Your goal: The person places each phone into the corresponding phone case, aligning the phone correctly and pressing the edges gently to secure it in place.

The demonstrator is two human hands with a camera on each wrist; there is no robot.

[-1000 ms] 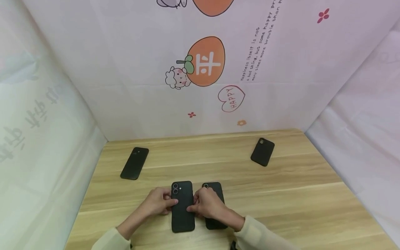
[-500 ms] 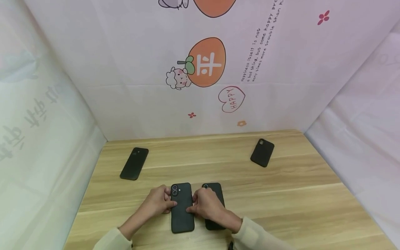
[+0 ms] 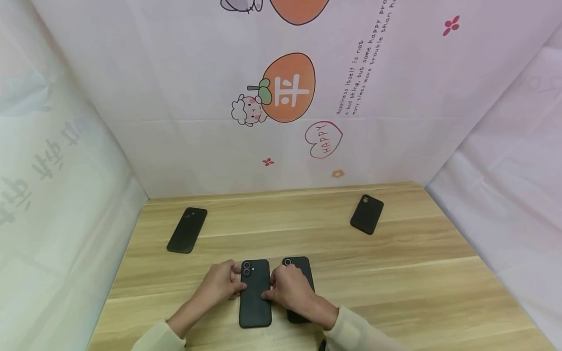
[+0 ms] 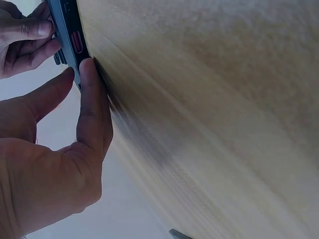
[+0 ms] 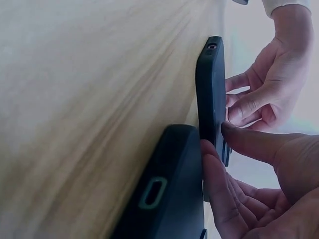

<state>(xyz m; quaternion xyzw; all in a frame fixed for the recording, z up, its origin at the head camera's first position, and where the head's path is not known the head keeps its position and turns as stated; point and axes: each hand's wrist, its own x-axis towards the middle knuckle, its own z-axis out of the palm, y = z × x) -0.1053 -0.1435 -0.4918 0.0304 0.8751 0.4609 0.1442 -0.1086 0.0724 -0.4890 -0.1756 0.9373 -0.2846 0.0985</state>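
Note:
A phone in a black case (image 3: 255, 307), back side up with its camera lenses at the far left corner, is between both hands. My left hand (image 3: 219, 282) pinches its left edge, thumb over the back and fingers at the side. On the opposite edge, my right hand (image 3: 291, 288) grips it with the thumb (image 5: 249, 140) on the back and fingers curled beside it. A second black phone (image 3: 305, 265) lies just to the right, partly hidden under the right hand. Its end, with an oval port opening, shows close up in the right wrist view.
Another black phone (image 3: 187, 230) lies at the back left of the wooden table (image 3: 281, 219). A shorter black phone case (image 3: 368, 215) lies at the back right. Printed white cloth walls (image 3: 197, 156) enclose the back and sides.
The far end of the held phone has come slightly lower in the head view. Both hands keep nearly the same hold, and the other phones stay in place.

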